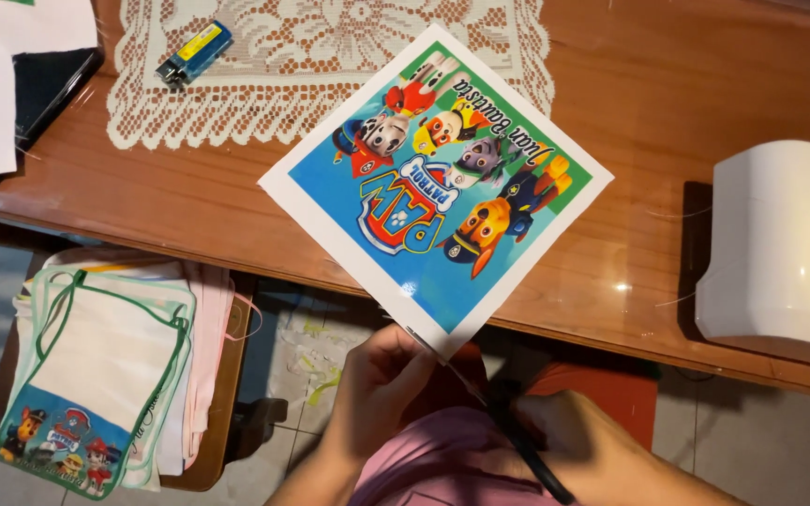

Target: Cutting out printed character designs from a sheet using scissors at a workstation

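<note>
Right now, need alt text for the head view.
Left hand holds a colourful cartoon print by its corner while the right hand works black scissors at it, above a wooden table with a lace doily.

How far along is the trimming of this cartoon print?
Only just begun. The left hand holds the cartoon print by its near corner while the right hand works black-handled scissors at that corner. A white border shows along all the visible edges, so nearly all cutting appears left. A stack of bibs, one already bearing a cartoon picture, sits on the stool by the wooden table.
</note>
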